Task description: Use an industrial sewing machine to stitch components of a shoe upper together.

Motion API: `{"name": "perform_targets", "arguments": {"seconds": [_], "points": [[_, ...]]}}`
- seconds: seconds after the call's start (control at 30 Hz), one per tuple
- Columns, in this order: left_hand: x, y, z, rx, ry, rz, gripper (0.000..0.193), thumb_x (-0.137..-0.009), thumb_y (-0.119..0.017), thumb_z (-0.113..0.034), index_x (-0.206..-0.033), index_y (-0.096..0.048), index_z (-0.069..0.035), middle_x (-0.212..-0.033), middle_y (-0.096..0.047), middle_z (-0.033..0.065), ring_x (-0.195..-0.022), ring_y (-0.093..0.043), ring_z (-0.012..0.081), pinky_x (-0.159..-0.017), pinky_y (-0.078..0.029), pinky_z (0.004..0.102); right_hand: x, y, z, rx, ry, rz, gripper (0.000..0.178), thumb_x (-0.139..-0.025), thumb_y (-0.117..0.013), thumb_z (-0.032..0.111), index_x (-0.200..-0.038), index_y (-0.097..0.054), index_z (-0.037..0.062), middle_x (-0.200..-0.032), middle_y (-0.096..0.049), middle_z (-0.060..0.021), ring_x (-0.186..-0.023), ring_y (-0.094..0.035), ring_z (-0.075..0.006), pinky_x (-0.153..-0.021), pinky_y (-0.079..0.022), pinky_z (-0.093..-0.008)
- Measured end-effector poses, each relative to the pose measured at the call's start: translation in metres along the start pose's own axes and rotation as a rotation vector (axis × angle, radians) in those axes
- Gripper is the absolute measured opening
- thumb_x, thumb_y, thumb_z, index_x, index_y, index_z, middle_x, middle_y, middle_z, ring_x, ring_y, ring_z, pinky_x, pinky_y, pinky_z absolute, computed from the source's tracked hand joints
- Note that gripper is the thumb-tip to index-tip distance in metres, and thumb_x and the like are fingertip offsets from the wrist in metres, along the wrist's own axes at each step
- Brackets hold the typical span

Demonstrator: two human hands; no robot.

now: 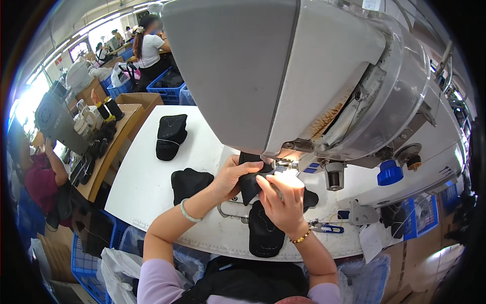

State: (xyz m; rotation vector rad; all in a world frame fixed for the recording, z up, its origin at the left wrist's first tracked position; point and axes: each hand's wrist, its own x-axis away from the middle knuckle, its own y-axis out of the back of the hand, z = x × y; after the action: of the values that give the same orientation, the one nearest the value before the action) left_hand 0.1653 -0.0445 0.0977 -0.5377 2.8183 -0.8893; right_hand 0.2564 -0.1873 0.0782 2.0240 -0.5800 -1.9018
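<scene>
Under the lit head of a grey-white sewing machine (230,71), both my hands hold a black fabric piece (248,187). My left hand (228,178) grips its left side, thumb on top. My right hand (284,203) pinches its near edge with thumb and fingertips close to the needle area; the fingertips partly hide the spot. Just below my hands lies another black fabric piece (265,233) with pale stitching, and a dark part shows to the right of my right hand. A black piece (190,183) rests beside my left forearm.
A tied black bundle (171,138) lies farther back on the white table (134,175). Blue-handled thread snips (328,228) sit right of my wrist. A blue knob (390,173) juts from the machine. Blue crates (91,261) stand at lower left; other people work at left and behind.
</scene>
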Motion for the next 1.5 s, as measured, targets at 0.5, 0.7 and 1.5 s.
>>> {"name": "perform_targets", "arguments": {"seconds": [0.5, 0.7, 1.5], "points": [[0.016, -0.016, 0.007, -0.023, -0.071, -0.240, 0.015, -0.081, -0.064, -0.011, -0.089, -0.063, 0.002, -0.083, -0.064, 0.0063, -0.073, -0.063, 0.0119, -0.067, -0.051, 0.0243, 0.002, 0.010, -0.018, -0.286, 0.007, -0.022, 0.024, -0.070, -0.067, 0.002, -0.092, -0.070, 0.0109, -0.101, -0.062, 0.0019, -0.095, -0.054, -0.0171, -0.085, -0.045, -0.0310], [0.017, -0.009, 0.011, 0.009, -0.074, -0.155, 0.023, -0.083, -0.062, -0.007, -0.104, -0.058, -0.003, -0.097, -0.062, 0.0046, -0.090, -0.060, 0.0118, -0.081, -0.048, 0.0266, 0.004, 0.012, -0.021, -0.282, -0.003, -0.026, 0.027, -0.069, -0.064, 0.001, -0.093, -0.070, 0.0101, -0.100, -0.063, 0.0012, -0.095, -0.054, -0.0181, -0.085, -0.046, -0.0313], [0.029, -0.054, 0.032, -0.499, -0.427, -0.272, 0.018, -0.084, -0.064, -0.009, -0.098, -0.060, 0.002, -0.088, -0.064, 0.0030, -0.078, -0.057, 0.0078, -0.071, -0.048, 0.0236, 0.023, 0.018, -0.064, -0.612, -0.293, 0.183, 0.032, -0.068, -0.073, 0.004, -0.100, -0.066, 0.0050, -0.101, -0.066, -0.0079, -0.086, -0.058, -0.0174, -0.078, -0.046, -0.0267]]}}
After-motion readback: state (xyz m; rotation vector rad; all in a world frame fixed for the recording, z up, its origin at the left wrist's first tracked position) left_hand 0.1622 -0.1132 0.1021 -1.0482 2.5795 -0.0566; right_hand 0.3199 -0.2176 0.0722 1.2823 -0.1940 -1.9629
